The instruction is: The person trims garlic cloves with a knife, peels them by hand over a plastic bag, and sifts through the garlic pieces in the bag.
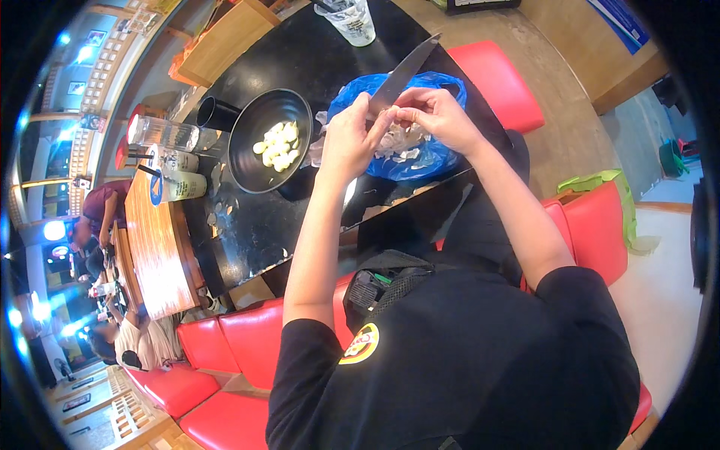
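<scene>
My left hand point(354, 135) grips a kitchen knife point(408, 67), its blade slanting up and to the right beyond my fingers. My right hand point(441, 118) pinches a small pale piece, apparently a garlic clove point(395, 112), against the left thumb near the blade. Under both hands lies an opened blue plastic bag point(430, 166) holding papery garlic skins point(400, 143). Left of my left hand, a round black bowl point(239, 160) contains several peeled garlic cloves point(279, 147).
The black table point(247, 236) has scattered skins. A black cup point(216, 114), a clear jar point(169, 134) and plastic drink cups point(188, 185) stand left; another plastic cup point(355, 25) is at the far edge. Red seats point(247, 332) adjoin it. Two people point(109, 208) are at the left.
</scene>
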Demonstrator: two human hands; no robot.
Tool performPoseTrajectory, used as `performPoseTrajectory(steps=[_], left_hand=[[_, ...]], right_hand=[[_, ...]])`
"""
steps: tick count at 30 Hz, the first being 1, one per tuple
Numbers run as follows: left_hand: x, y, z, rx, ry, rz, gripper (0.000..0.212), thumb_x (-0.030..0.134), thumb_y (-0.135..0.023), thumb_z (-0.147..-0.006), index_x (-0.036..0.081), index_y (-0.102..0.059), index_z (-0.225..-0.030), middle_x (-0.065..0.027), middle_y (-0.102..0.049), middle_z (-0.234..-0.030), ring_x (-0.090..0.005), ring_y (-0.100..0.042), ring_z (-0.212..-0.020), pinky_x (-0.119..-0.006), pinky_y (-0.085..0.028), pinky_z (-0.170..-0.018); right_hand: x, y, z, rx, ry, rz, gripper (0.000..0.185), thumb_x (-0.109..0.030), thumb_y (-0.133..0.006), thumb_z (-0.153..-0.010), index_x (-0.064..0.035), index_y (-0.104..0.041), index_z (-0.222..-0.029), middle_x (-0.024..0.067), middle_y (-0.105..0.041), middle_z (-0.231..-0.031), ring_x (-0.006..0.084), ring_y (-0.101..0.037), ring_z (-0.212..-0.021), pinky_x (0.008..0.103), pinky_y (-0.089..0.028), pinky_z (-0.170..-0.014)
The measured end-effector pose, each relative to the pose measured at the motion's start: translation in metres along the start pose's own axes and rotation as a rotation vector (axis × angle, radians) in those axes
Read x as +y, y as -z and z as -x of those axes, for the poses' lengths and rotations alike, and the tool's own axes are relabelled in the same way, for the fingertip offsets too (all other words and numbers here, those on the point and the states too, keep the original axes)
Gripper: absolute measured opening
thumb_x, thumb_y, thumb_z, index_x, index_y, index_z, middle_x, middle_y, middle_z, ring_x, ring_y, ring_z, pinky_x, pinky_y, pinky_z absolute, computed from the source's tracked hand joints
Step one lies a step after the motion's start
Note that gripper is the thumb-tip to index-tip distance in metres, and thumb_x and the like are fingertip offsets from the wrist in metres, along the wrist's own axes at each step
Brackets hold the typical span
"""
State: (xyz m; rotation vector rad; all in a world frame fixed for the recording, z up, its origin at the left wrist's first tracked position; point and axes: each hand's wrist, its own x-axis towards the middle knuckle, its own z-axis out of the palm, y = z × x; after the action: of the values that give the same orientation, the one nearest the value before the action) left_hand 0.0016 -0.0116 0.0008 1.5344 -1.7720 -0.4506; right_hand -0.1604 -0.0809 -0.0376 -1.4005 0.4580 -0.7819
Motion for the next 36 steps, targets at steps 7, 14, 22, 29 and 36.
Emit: performPoseTrajectory(steps=[7, 14, 22, 29, 36], left_hand=[[0.002, 0.0, -0.003, -0.08, 0.04, -0.143, 0.031, 0.03, -0.056, -0.087, -0.001, -0.054, -0.088, -0.0185, -0.064, -0.077, -0.0328, -0.063, -0.073, -0.039, -0.047, -0.063], [0.001, -0.006, -0.004, -0.002, 0.107, 0.146, 0.03, 0.029, -0.055, -0.087, -0.001, -0.058, -0.09, -0.019, -0.063, -0.075, -0.0328, -0.063, -0.07, -0.037, -0.047, -0.061], [0.007, -0.004, -0.001, 0.011, 0.085, 0.046, 0.031, 0.03, -0.058, -0.086, -0.002, -0.057, -0.088, -0.0203, -0.062, -0.074, -0.0336, -0.062, -0.068, -0.036, -0.047, -0.06], [0.021, 0.009, -0.002, 0.081, 0.106, 0.116, 0.032, 0.03, -0.058, -0.087, -0.002, -0.057, -0.088, -0.0171, -0.063, -0.073, -0.0236, -0.064, -0.068, -0.032, -0.047, -0.061], [0.004, -0.009, -0.001, 0.034, 0.135, 0.182, 0.03, 0.029, -0.057, -0.087, -0.001, -0.059, -0.091, -0.0179, -0.064, -0.074, -0.0238, -0.063, -0.065, -0.033, -0.046, -0.06]], right_hand=[[0.004, 0.002, -0.002, -0.005, 0.046, -0.028, 0.018, -0.01, -0.061, -0.085, 0.0026, -0.062, -0.099, 0.0039, -0.063, -0.084, 0.0086, -0.058, -0.075, 0.0228, -0.049, -0.07], [0.0, -0.002, 0.001, 0.002, 0.056, -0.111, 0.03, -0.005, -0.065, -0.081, 0.0039, -0.059, -0.108, 0.0043, -0.062, -0.091, 0.0085, -0.058, -0.083, 0.0233, -0.048, -0.075], [-0.008, -0.004, 0.003, 0.037, -0.012, 0.076, 0.022, -0.001, -0.063, -0.081, 0.0025, -0.059, -0.102, 0.0027, -0.061, -0.09, 0.0078, -0.058, -0.083, 0.0213, -0.047, -0.076], [0.0, -0.005, 0.0, 0.1, 0.103, -0.094, 0.03, 0.0, -0.063, -0.081, 0.001, -0.058, -0.11, 0.0036, -0.062, -0.089, 0.0106, -0.06, -0.082, 0.0235, -0.048, -0.08], [0.004, -0.005, 0.001, 0.093, 0.093, 0.019, 0.017, -0.003, -0.062, -0.082, 0.002, -0.064, -0.097, 0.0054, -0.066, -0.085, 0.0082, -0.061, -0.08, 0.0226, -0.049, -0.074]])
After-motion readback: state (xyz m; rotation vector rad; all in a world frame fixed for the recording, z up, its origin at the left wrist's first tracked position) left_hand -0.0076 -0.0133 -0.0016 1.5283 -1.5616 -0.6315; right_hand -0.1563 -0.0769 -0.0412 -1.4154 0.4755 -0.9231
